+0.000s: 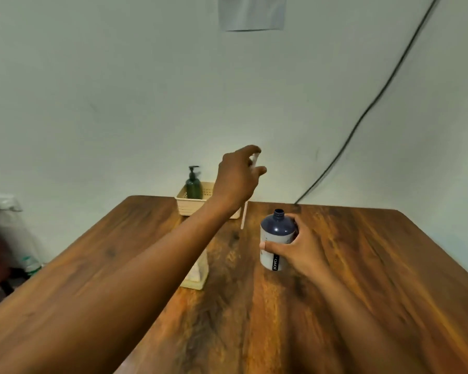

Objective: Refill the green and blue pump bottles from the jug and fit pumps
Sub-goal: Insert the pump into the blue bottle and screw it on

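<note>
Gripping the open blue bottle mid-desk, right hand; left hand pinches the white pump above.

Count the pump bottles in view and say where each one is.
2. The green bottle, pump fitted, stands in the basket at the table's far edge. The blue bottle, neck open, stands mid-table, gripped by the right hand. The left arm may hide others.

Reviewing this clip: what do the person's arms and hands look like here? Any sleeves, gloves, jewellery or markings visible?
Both arms are bare for as much of their length as the picture shows; no sleeve edge shows anywhere. The left hand and the right hand wear no gloves. No watch, bracelet or ring can be made out on either wrist or on the visible fingers, and no markings are visible. The picture is slightly motion-blurred, so fine detail cannot be told.
</note>
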